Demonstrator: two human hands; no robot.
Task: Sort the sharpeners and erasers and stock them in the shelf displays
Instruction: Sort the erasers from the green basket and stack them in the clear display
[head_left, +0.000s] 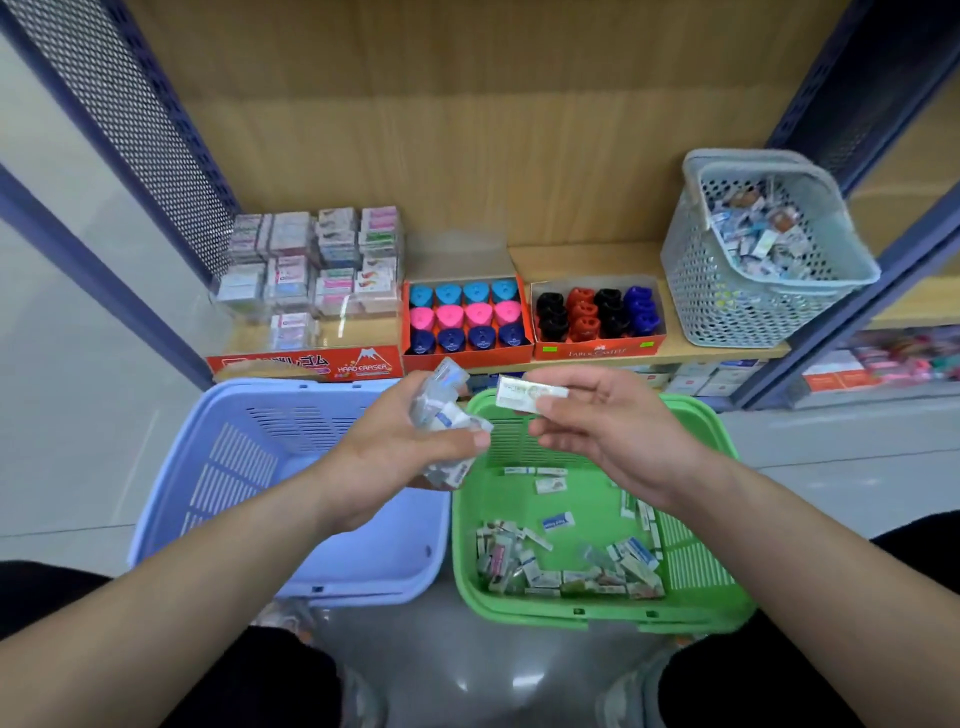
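My left hand (400, 447) grips a bunch of wrapped erasers (447, 421) above the gap between two floor baskets. My right hand (597, 421) pinches a single white eraser (530, 392) over the green basket (696, 577), which holds several loose erasers (566, 564). The blue basket (218, 467) on the left looks bare inside. On the shelf stand an eraser display (311, 270), a box of blue, pink and navy sharpeners (465, 317) and a box of black, red and blue sharpeners (597, 312).
A grey perforated basket (727, 296) full of mixed small items sits tilted at the right end of the wooden shelf (571, 254). A lower shelf with more boxes (711, 379) lies behind the green basket. Dark blue uprights frame both sides. My knees flank the baskets.
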